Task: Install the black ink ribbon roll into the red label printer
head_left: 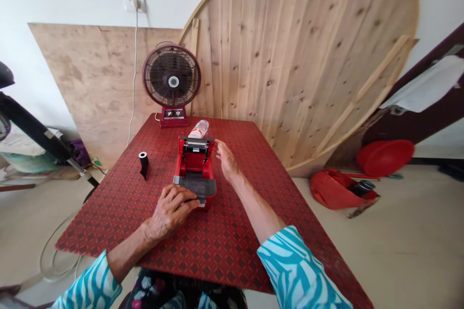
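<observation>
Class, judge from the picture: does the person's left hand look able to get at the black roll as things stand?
Probably yes: nothing visible stands between the left hand and the black roll on the patterned tabletop, though the fingers would first have to leave the red device.

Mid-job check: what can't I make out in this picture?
All in the head view:
Bottle's near end: hidden behind the red machine's raised lid.
Machine's near left corner: covered by the left hand.
Whether the right hand touches the lid: too small to tell.
Fan's dial markings: too small to read.
</observation>
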`<action>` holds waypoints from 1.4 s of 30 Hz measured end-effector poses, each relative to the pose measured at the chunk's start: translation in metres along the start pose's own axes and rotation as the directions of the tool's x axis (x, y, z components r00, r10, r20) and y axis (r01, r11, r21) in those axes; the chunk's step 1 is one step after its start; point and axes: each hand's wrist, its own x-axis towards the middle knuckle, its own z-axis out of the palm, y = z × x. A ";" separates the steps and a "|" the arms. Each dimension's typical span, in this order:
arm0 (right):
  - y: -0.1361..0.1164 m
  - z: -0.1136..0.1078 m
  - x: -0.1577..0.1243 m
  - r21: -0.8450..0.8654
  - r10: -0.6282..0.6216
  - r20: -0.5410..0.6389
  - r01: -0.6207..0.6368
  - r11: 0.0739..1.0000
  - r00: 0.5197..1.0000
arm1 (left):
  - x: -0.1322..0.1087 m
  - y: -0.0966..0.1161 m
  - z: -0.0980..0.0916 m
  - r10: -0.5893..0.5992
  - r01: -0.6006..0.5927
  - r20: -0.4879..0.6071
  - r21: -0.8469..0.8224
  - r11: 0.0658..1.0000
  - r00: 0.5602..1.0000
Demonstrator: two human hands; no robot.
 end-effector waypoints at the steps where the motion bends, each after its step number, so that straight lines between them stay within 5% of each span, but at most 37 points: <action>1: 0.000 0.003 0.001 0.006 -0.009 0.005 0.009 1.000 1.000 | 0.001 0.001 -0.001 -0.002 0.002 0.003 -0.002 1.000 1.000; 9: -0.013 0.002 -0.035 -0.064 -0.115 -0.035 0.113 0.992 0.993 | -0.004 -0.002 0.003 -0.006 0.006 0.002 -0.010 1.000 1.000; 17: -0.001 0.009 -0.070 0.051 0.007 -0.088 -0.002 0.999 0.996 | -0.006 0.001 0.002 -0.026 0.026 0.003 -0.005 1.000 1.000; 20: 0.004 0.013 -0.071 0.126 0.064 -0.078 -0.054 0.991 0.995 | -0.001 -0.005 -0.004 -0.171 0.164 -0.049 -0.118 0.979 0.984; 22: 0.007 0.014 -0.071 0.151 0.078 -0.078 -0.066 0.986 0.994 | 0.006 -0.014 -0.006 -0.442 0.400 -0.106 -0.280 0.873 0.891; 25: 0.008 0.016 -0.071 0.178 0.096 -0.089 -0.079 0.981 0.991 | 0.020 -0.034 0.000 -0.807 0.668 0.014 -0.569 0.479 0.591; 27: 0.008 0.017 -0.071 0.195 0.107 -0.091 -0.087 0.977 0.990 | 0.027 -0.046 0.009 -0.876 0.700 0.182 -0.681 0.216 0.447; 29: 0.006 0.017 -0.071 0.199 0.108 -0.087 -0.089 0.976 0.990 | 0.030 -0.052 0.018 -0.876 0.676 0.321 -0.736 0.009 0.361; 33: 0.000 0.016 -0.073 0.206 0.102 -0.061 -0.087 0.975 0.993 | 0.030 -0.052 0.026 -0.847 0.592 0.453 -0.775 -0.221 0.277; 42: -0.002 0.015 -0.074 0.217 0.099 -0.006 -0.095 0.972 0.995 | 0.034 -0.047 0.025 -0.841 0.500 0.488 -0.802 -0.326 0.234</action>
